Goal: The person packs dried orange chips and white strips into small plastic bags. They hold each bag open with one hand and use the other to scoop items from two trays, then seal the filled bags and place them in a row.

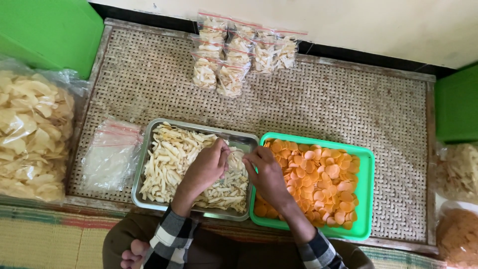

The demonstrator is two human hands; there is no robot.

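**Two hands meet over the steel tray**

We're looking straight down, and both hands come together at the right end of the steel tray (141, 164). Our left hand (208, 167) is curled, fingers pinched on a small clear bag (236, 158) with pale sticks inside it. Our right hand (266, 174) is closed too, its fingertips gripping the same bag from the other side. The bag sits just above the tray's right edge, between the two hands.

Under them, the tray is heaped with pale sticks (167, 159), long and cream-coloured, spread across its whole floor. Touching it on the right is a green tray (367, 194) full of round orange chips (326, 182); our right wrist crosses its near-left corner.

Just left of the steel tray lies a stack of empty bags (112, 154), clear with red strips at the top. Further left, a big clear sack of pale crackers (30, 134) rests against the edge of the woven surface (348, 104).

At the far side of the surface we see a cluster of filled bags (239, 52), lying in overlapping rows, well apart from the hands. On the right edge, two more sacks (458, 204) peek into view, one pale and one brownish. Green boxes (50, 32) stand at both far corners.
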